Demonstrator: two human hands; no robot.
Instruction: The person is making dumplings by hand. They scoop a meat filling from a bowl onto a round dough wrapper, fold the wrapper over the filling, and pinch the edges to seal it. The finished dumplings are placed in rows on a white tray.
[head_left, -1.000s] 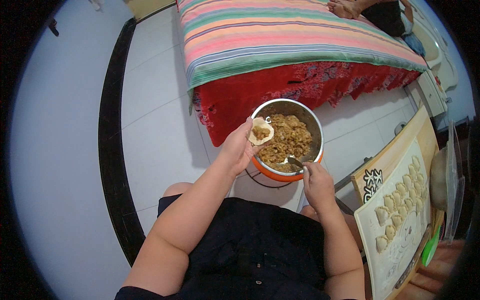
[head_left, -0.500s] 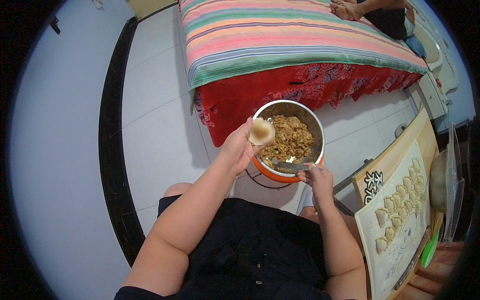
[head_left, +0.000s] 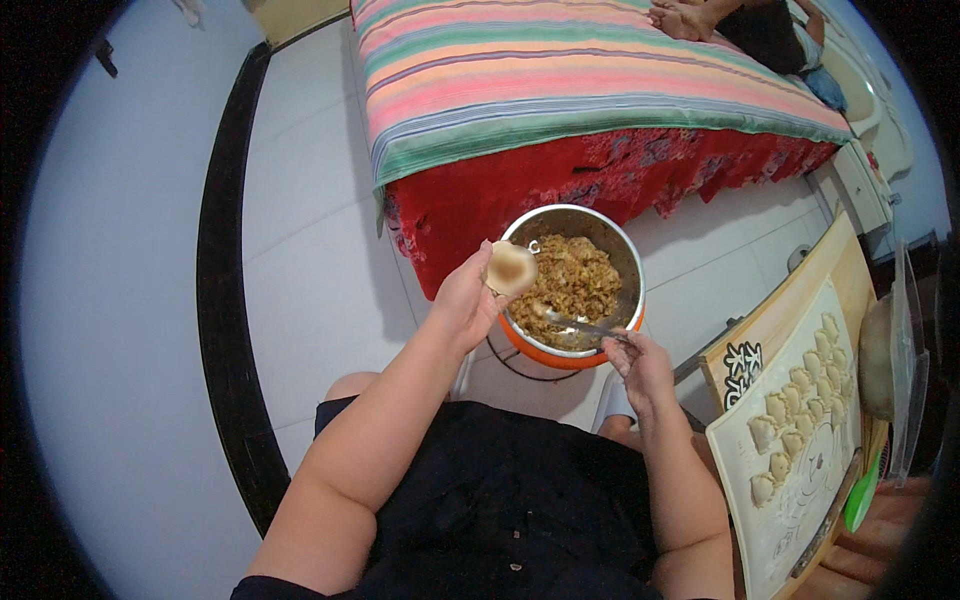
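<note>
A round, pale dumpling wrapper (head_left: pixel 511 269) with a darker middle lies in my left hand (head_left: pixel 464 310), held by its edge beside the bowl's left rim. My right hand (head_left: pixel 643 370) grips a flat metal utensil (head_left: pixel 592 328) over the near side of a deep metal bowl (head_left: pixel 572 208). The utensil's far tip points left, at the minced filling (head_left: pixel 578 275); whether a dab of filling sits on it I cannot tell. Brown, chopped filling covers the bowl's bottom. The bowl stands in an orange base (head_left: pixel 545 355).
On my right, a white board (head_left: pixel 735 480) on a wooden board (head_left: pixel 722 375) bears several folded dumplings (head_left: pixel 800 385). A green utensil (head_left: pixel 860 497) lies by its edge. Ahead stands a bed (head_left: pixel 560 70) with a striped cover; another person's feet (head_left: pixel 685 20) rest on it.
The metal utensil has tilted and its tip has lifted off the near side of the filling. My left hand with the wrapper has shifted slightly left.
</note>
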